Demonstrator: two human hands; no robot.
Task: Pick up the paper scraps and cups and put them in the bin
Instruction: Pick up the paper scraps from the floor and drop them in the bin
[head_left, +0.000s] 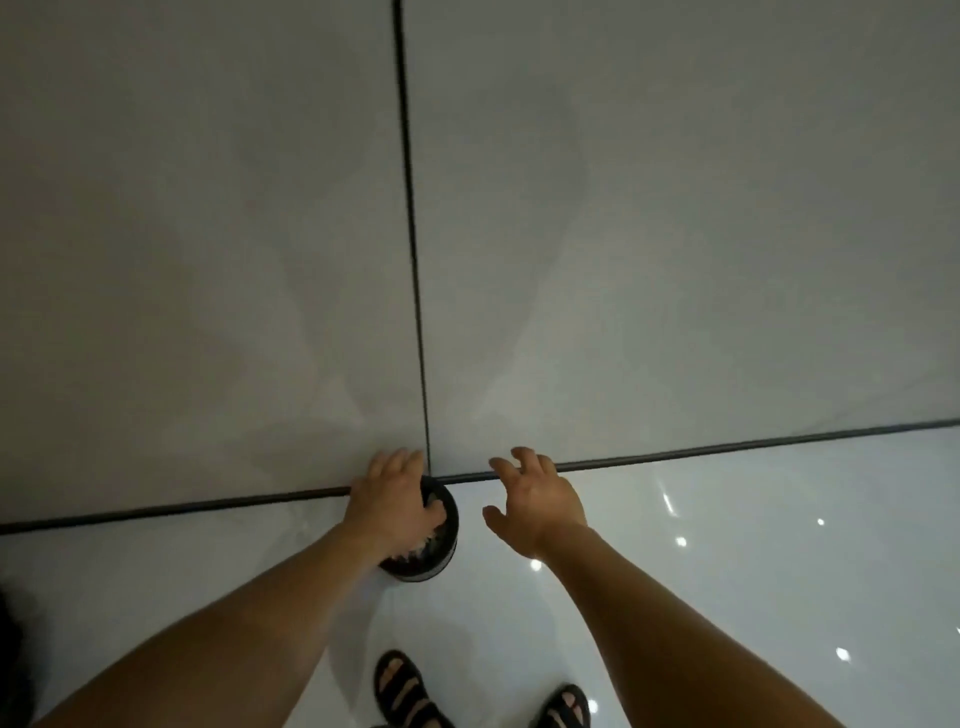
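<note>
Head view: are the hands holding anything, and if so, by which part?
The right hand holds nothing, its fingers spread. The left hand lies over the rim of the small round black bin; whether it grips it cannot be told.

An indoor room with glossy floor tiles (753, 582).

Bin (442, 545) half hidden beneath left hand (389, 493)

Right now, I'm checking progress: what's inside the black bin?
The left hand lies over the mouth of the bin; pale ragged bits, perhaps paper, show beneath it. The rest is covered.
</note>
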